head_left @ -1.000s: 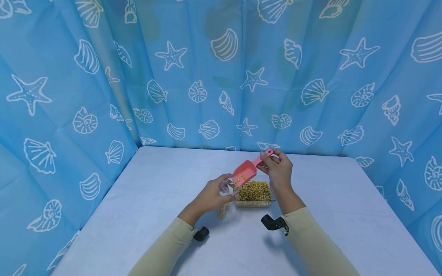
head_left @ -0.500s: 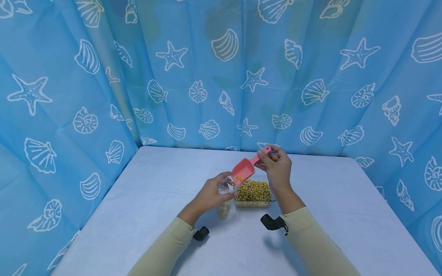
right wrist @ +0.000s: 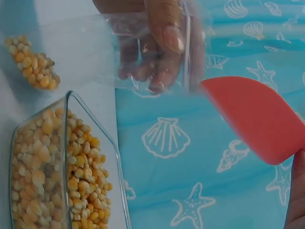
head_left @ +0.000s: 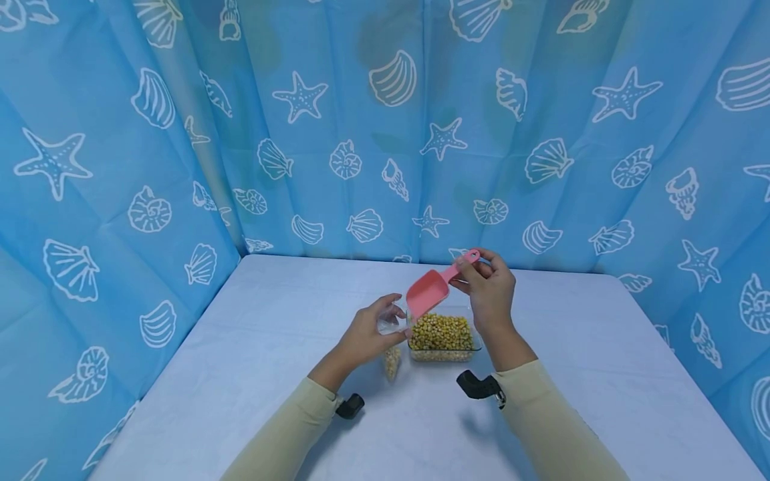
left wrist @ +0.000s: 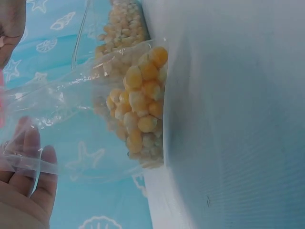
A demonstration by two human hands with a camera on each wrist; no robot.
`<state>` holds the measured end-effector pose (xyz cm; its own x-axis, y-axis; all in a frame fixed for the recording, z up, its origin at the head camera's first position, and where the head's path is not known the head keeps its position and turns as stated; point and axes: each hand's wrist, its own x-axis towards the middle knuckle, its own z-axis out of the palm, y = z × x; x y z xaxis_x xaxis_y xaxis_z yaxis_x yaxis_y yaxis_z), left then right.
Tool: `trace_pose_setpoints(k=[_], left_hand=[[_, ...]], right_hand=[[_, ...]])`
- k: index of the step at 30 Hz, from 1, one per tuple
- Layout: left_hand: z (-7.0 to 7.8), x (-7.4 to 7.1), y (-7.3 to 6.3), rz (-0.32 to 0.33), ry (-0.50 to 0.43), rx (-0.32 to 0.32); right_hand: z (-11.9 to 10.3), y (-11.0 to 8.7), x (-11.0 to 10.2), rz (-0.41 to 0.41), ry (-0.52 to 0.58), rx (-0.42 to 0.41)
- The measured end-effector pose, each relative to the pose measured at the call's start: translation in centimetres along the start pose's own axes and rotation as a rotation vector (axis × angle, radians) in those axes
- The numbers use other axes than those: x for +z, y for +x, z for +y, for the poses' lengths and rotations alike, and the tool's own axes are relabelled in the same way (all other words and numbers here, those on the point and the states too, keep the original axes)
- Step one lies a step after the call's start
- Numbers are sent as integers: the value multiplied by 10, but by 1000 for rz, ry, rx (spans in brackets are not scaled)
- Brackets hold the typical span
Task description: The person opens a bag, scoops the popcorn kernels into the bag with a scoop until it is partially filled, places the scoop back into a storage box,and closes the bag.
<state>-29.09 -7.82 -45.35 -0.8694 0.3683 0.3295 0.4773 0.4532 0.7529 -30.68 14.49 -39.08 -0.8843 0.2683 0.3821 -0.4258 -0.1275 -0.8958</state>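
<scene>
My left hand holds a clear plastic bag by its top, the thumb on one side and the fingers behind it. A small heap of corn kernels fills the bag's bottom, close to the table. In my right hand is the handle of a pink scoop, pinched between thumb and fingers. The scoop tilts down toward the left, its lip right at the bag's mouth, and no kernels show in its bowl. Just below and behind the scoop stands a glass container full of corn kernels.
A white cloth covers the table. Blue curtains with white shell and starfish prints hang along the back and both sides. Black wrist cameras sit at the sleeves.
The last kernels have slid out of the scoop's bowl toward the bag. My right hand tilted the scoop, then raised it slightly to the right. The left hand still holds the bag.
</scene>
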Motion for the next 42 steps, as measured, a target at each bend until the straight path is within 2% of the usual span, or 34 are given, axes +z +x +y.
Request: trace_pose_setpoints(k=[9,12,16,23,33,42], left_hand=[[1,-1,0,6,-3,21],[1,0,-1,0,-11,11],[1,1,-2,-11,-12,-4],[2,1,-3,-23,-20,-3],[-1,2,-2,-39,-44,1],[0,2,-2,-50,-51,-13]], right_hand=[[6,8,-26,113,-27,80],[12,8,-34,142,-77,113],[23,7,-42,167,-149,112],[39,6,-53,187,-259,92],[55,4,-58,182,-345,77],[65,1,-55,193,-319,86]])
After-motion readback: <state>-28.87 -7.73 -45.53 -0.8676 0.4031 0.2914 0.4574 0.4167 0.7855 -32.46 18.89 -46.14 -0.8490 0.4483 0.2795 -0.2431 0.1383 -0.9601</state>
